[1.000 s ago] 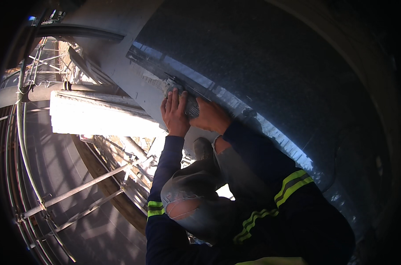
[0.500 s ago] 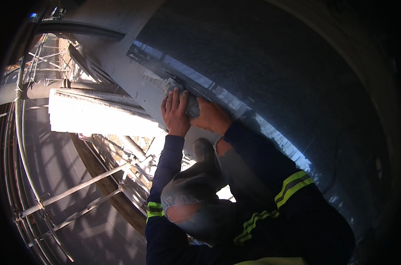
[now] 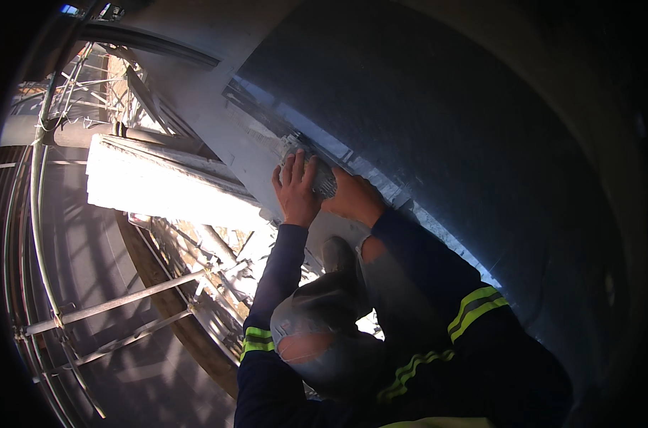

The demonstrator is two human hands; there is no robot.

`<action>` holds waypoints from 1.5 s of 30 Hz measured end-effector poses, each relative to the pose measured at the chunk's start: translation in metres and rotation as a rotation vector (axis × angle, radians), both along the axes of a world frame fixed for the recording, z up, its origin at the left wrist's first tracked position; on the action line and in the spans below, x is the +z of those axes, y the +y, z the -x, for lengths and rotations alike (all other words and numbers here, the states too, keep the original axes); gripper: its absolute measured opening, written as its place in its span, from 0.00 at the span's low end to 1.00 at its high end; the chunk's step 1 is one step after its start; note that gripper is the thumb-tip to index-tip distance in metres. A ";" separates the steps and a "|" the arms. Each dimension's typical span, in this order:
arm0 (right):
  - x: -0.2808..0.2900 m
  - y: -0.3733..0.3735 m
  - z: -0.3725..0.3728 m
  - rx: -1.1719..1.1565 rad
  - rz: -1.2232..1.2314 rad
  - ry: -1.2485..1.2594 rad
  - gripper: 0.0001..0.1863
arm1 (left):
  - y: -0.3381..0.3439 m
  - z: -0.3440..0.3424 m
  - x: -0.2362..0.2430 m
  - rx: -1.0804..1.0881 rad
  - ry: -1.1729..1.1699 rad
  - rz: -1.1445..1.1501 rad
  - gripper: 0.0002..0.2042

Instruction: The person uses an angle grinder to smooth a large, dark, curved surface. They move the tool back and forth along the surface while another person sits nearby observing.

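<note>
From my far-off seat, I see a dusty gray tool just above the middle of my view, toward 12 o'clock, low against a pale ledge. My left hand is at its 9 o'clock side, with the fingers bent over the top and a little spread. My right hand hugs it from 4 o'clock; those fingertips are hidden, so I cannot tell how they sit. A rough, chalky patch lies at 11 o'clock from the tool, near its front end. At 2 o'clock a big dark panel begins, with a bright strip along its edge. A white board sits at 9 o'clock, so bright it glares. Metal poles cross at 8 o'clock. Down at 6 o'clock are a dark boot and a bent knee in torn pants. Both dark blue sleeves have yellow-green bands.
</note>
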State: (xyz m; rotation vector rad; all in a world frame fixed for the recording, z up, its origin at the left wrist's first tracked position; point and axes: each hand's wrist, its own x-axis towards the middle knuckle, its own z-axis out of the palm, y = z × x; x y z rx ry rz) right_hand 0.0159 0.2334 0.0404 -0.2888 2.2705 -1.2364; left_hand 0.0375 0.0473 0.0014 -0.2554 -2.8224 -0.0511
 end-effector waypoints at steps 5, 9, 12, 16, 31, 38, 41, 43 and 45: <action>0.006 0.018 -0.017 -0.062 0.047 -0.017 0.51 | 0.012 -0.032 0.022 0.163 0.159 -0.303 0.32; 0.006 0.013 -0.036 -0.095 0.118 0.141 0.50 | -0.020 -0.063 0.033 0.607 -0.350 -1.449 0.36; 0.012 0.011 -0.043 -0.046 0.252 0.097 0.49 | -0.029 -0.058 0.051 0.467 -0.725 -2.056 0.44; 0.028 0.014 -0.056 0.043 0.238 0.093 0.50 | 0.007 -0.051 0.090 0.372 -0.509 -2.045 0.33; 0.088 0.040 -0.072 0.005 0.405 0.285 0.50 | 0.022 -0.062 0.173 0.267 -0.562 -2.069 0.31; 0.127 0.050 -0.081 0.050 0.477 0.321 0.50 | 0.045 -0.071 0.225 0.181 -0.519 -2.001 0.34; 0.138 0.049 -0.090 0.094 0.470 0.298 0.51 | 0.053 -0.074 0.235 0.209 -0.425 -1.983 0.34; 0.143 0.047 -0.090 0.102 0.466 0.283 0.52 | 0.062 -0.070 0.235 0.249 -0.331 -1.993 0.32; 0.141 0.045 -0.094 0.094 0.458 0.285 0.51 | 0.062 -0.071 0.225 0.284 -0.273 -2.000 0.28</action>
